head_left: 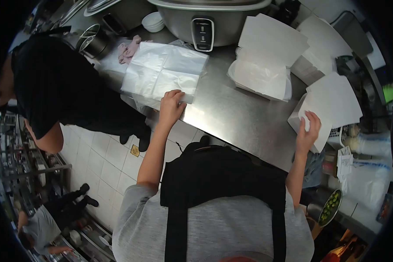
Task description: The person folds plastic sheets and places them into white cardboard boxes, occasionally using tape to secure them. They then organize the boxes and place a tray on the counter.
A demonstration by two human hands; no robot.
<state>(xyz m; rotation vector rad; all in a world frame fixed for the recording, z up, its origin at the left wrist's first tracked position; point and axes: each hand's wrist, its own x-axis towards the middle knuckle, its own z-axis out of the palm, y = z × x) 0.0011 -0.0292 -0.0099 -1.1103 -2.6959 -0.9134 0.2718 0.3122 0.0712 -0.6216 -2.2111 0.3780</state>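
Note:
My left hand (pixel 172 105) rests on the near edge of a stack of clear plastic bags (pixel 163 72), fingers curled at its corner. At the right, my right hand (pixel 309 126) touches an open white box (pixel 332 102), its fingers bent and somewhat apart. Another open white box (pixel 266 52), with a plastic bag lining its base, stands between the bags and the right-hand box. Behind these, a third white box (pixel 321 43) is also open.
A large cooker (pixel 174 22) stands at the back of the steel counter (pixel 231 113). White bowls (pixel 153 22) sit beside it. One person in black (pixel 61 83) stands at the left; another (pixel 43 227) is farther off. Green produce (pixel 330 207) fills a bowl at right.

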